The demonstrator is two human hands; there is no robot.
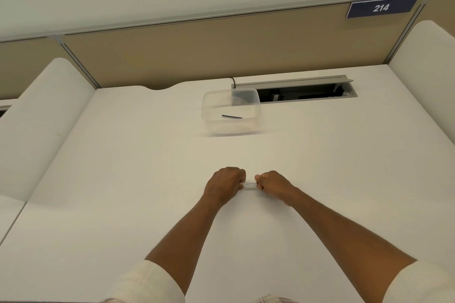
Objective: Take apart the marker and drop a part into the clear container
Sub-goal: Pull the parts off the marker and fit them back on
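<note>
While both of your forearms reach forward over the white desk (123, 179), your left hand (225, 183) and right hand (273, 184) meet near the middle, each curled into a closed fist. Between the two fists a short pale piece of the marker (250, 185) shows, its ends hidden inside your fingers, so each hand is gripping one end. Cream sleeves (147, 283) are pushed up near your elbows.

Well beyond your hands, toward the back of the desk, sits the clear container (231, 110), open at the top, with a thin dark stick-like part (232, 116) lying inside it on the bottom. Nothing lies on the desk between your hands and the container.

Just behind and to the right of the container, a long grey cable tray (295, 91) is sunk into the desk, lid open, with a black cable (232, 81) at its left end. A tan partition (197, 51) runs along the back, carrying a blue sign (381, 7) reading 214 at upper right
</note>
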